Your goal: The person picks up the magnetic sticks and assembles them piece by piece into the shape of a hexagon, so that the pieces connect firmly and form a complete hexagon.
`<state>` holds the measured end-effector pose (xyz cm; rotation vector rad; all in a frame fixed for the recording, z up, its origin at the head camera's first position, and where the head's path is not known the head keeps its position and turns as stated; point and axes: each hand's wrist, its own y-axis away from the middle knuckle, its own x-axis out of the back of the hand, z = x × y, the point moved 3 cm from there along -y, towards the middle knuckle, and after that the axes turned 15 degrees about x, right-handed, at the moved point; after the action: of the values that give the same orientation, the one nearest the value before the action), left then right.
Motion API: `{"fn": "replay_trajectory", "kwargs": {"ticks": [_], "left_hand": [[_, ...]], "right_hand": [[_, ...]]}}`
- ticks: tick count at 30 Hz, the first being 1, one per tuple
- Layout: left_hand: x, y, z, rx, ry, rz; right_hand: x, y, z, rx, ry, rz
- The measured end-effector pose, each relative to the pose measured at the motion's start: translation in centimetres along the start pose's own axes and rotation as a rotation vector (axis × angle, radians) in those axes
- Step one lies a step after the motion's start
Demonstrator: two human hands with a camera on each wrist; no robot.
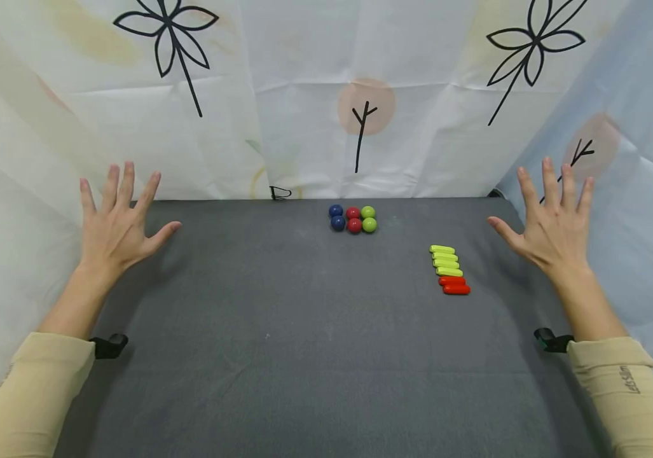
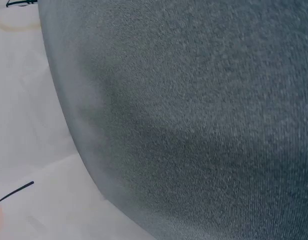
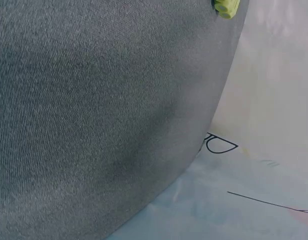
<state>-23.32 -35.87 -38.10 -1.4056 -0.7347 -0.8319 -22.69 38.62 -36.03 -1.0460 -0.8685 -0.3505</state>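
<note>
My left hand (image 1: 116, 222) is raised over the left side of the table, fingers straight and spread, holding nothing. On the far right my right hand (image 1: 557, 226) is spread the same way, also with nothing in it. Nearest to the right hand lies a slanted row of short sticks: several yellow-green sticks (image 1: 445, 263) and two red sticks (image 1: 456, 289). At the back middle sit two blue balls (image 1: 337, 223), two red balls (image 1: 354, 226) and two green balls (image 1: 369, 224), grouped in pairs. Ends of the yellow-green sticks (image 3: 226, 8) show at the top of the right wrist view.
A dark grey cloth (image 1: 280, 343) covers the table. White curtains (image 1: 303, 114) with printed leaves and trees hang behind and at the left, and a bluish curtain (image 1: 646, 210) at the right. Black wrist straps (image 1: 110, 346) show at both cuffs.
</note>
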Motion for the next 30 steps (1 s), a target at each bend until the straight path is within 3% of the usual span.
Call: {"fn": "replay_trajectory", "kwargs": {"ticks": [6, 10, 14, 17, 23, 30], "left_hand": [[-0.3, 0.1, 0.1, 0.024, 0.039, -0.047], [-0.4, 0.3, 0.7, 0.007, 0.106, -0.013], [-0.8, 0.6, 1.7, 0.013, 0.188, -0.033], [-1.3, 0.8, 2.7, 0.04, 0.242, -0.121], [-2.5, 1.3, 5.6, 0.138, 0.414, -0.393], [-5.0, 1.2, 9.5, 0.183, 0.707, -0.571]], "right_hand": [[-0.2, -0.1, -0.4, 0.003, -0.001, -0.013], [-0.5, -0.1, -0.9, -0.003, -0.064, -0.057], [-0.8, -0.1, -1.7, -0.019, -0.152, -0.1], [-1.1, 0.0, -2.4, -0.052, -0.254, -0.134], [-2.1, 0.4, -3.9, -0.162, -0.507, -0.218], [-3.1, 1.3, -5.7, -0.225, -0.713, -0.226]]}}
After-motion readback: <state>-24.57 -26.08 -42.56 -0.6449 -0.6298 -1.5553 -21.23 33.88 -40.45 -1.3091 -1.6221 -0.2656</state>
